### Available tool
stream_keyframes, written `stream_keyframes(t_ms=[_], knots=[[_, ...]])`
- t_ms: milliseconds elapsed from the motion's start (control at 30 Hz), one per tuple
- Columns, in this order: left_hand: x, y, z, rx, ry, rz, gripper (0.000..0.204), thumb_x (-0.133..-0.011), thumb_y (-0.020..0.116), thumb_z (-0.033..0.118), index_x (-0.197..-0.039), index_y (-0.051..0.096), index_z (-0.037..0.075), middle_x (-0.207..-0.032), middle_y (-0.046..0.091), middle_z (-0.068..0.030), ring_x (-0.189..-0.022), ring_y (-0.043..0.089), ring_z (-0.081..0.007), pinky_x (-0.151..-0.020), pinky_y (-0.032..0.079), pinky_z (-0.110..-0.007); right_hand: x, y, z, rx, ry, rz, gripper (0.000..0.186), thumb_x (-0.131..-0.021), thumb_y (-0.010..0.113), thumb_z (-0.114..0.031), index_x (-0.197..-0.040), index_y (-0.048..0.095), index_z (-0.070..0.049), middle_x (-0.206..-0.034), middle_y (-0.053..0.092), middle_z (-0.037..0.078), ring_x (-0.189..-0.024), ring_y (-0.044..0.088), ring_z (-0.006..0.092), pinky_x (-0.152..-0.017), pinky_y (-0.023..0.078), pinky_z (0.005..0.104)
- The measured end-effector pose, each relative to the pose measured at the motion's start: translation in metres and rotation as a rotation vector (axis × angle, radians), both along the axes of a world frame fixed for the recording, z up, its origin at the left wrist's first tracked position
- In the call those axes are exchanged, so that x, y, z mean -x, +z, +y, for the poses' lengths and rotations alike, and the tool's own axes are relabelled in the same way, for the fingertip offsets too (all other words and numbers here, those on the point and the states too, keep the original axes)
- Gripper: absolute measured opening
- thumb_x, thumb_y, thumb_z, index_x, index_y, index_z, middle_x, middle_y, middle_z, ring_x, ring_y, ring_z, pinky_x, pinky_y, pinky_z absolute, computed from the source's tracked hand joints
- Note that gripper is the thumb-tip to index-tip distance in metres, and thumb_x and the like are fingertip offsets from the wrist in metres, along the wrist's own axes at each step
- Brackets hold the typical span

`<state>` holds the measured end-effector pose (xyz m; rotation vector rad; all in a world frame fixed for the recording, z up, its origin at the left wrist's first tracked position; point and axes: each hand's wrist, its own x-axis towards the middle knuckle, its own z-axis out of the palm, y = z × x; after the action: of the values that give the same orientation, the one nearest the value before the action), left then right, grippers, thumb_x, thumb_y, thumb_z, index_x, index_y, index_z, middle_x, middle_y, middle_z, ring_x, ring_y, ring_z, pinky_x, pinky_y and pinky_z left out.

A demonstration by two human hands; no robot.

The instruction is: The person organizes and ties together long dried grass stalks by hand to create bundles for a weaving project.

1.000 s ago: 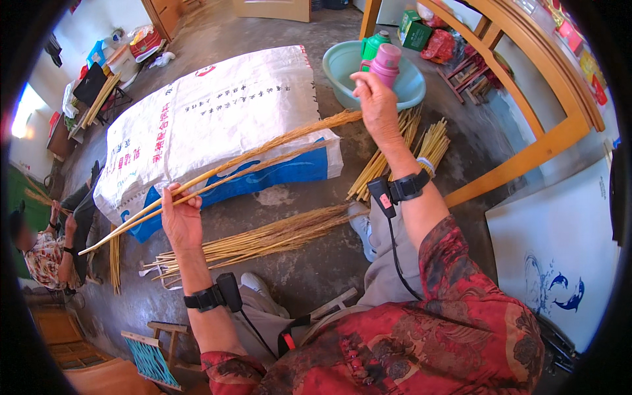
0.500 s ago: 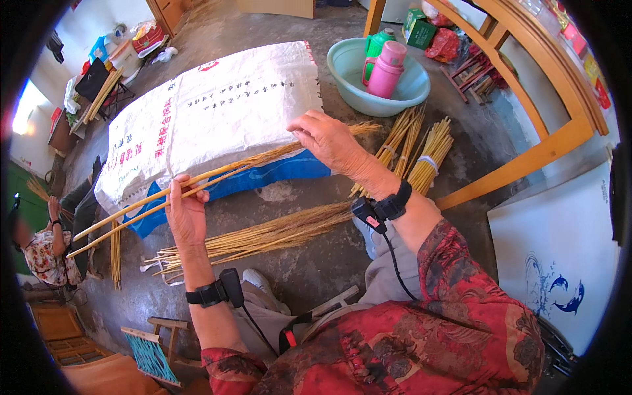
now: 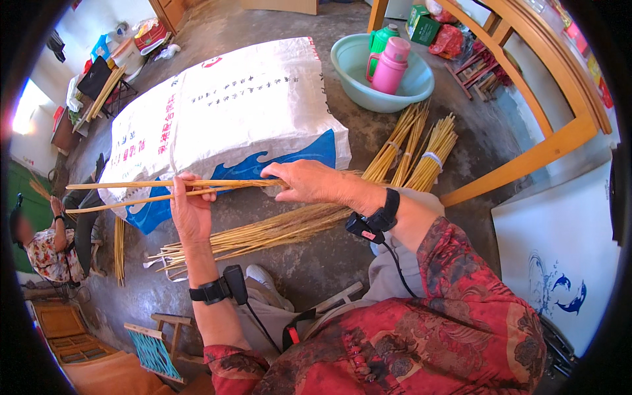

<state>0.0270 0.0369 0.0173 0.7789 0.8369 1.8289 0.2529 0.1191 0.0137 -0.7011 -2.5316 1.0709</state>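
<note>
Two long dried straw stalks [image 3: 131,185] run side by side above the floor in front of me. My left hand [image 3: 192,214] is closed round them, fingers and thumb pinching, with their bare ends spreading apart to the left. On their brushy end my right hand [image 3: 309,181] is closed, its palm hiding most of the tips. Beneath my hands a loose pile of similar stalks [image 3: 257,230] with feathery heads lies on the floor. Just beyond, a white woven sack [image 3: 243,99] with a blue wave border is spread flat.
Several tied stalk bundles [image 3: 431,155] lie right of the sack. A pale blue basin [image 3: 342,72] holds green and pink thermos flasks [image 3: 390,69]. At right stand a wooden frame [image 3: 520,168] and a white panel [image 3: 559,230]. Another person [image 3: 56,250] sits at far left; a folding stool [image 3: 155,352] is lower left.
My right hand has come down and closed on the brushy end of the stalks. The stalks have swung from slanted to nearly level. My left hand keeps its hold.
</note>
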Motion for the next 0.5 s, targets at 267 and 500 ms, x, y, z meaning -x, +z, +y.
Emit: stream_keyframes(t_ms=[267, 500], knots=[[0.018, -0.011, -0.002, 0.06, 0.184, -0.071, 0.027, -0.089, 0.046, 0.029, -0.082, 0.052, 0.004, -0.069, 0.051, -0.0066, -0.054, 0.046, -0.0125, -0.049, 0.04, -0.026, -0.017, -0.011, 0.028, -0.236, -0.125, -0.145, 0.028, -0.074, 0.059, -0.016, -0.1, 0.053, -0.009, -0.086, 0.058, 0.013, -0.08, 0.056, 0.0302, -0.069, 0.045, 0.0381], [0.026, -0.012, -0.004, 0.125, 0.281, -0.122, 0.021, -0.087, 0.051, 0.024, -0.081, 0.052, 0.004, -0.078, 0.056, -0.009, -0.049, 0.043, -0.0091, -0.044, 0.038, -0.024, -0.017, 0.002, 0.017, -0.293, -0.051, 0.119, 0.029, -0.076, 0.058, -0.017, -0.103, 0.052, -0.008, -0.09, 0.057, 0.012, -0.081, 0.056, 0.0281, -0.07, 0.045, 0.035]])
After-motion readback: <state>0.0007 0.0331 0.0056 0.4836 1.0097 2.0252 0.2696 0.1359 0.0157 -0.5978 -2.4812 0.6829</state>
